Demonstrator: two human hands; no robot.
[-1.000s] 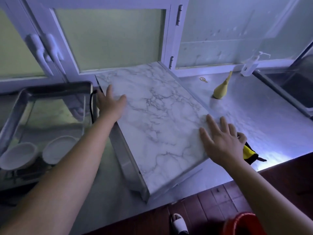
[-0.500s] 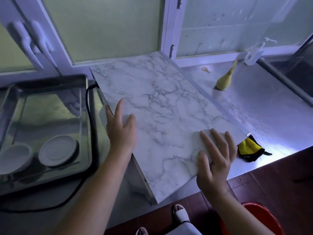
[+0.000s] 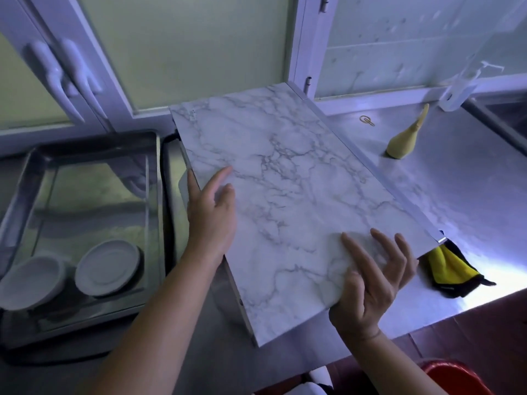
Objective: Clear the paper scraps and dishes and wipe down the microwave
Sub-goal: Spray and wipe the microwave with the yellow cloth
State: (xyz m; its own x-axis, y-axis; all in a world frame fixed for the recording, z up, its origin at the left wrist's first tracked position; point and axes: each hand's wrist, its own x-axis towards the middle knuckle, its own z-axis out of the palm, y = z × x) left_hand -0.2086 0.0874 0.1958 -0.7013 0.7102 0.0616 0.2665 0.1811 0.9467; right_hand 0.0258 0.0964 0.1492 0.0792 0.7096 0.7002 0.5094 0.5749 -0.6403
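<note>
The microwave (image 3: 285,181) has a marble-patterned top and stands at an angle on the steel counter. My left hand (image 3: 211,212) rests on its left edge, fingers loosely extended over the top and thumb down the side. At the front right edge my right hand (image 3: 370,280) has its palm at the edge, fingers spread and slightly raised. A yellow and black cloth (image 3: 450,269) lies on the counter, partly tucked under the microwave's right front corner. Two white dishes (image 3: 31,283) (image 3: 108,267) sit in a metal tray (image 3: 159,195) on the left. I see no paper scraps.
A yellow cone-shaped object (image 3: 402,141) stands on the counter to the right, with a small ring (image 3: 366,120) behind it. A clear pump bottle (image 3: 459,89) is by the wall next to a sink (image 3: 507,118). A red bucket (image 3: 456,377) is on the floor below.
My left hand has slid toward me along the microwave's left edge. My right hand has moved back to the front right edge, its fingers lifting off the top.
</note>
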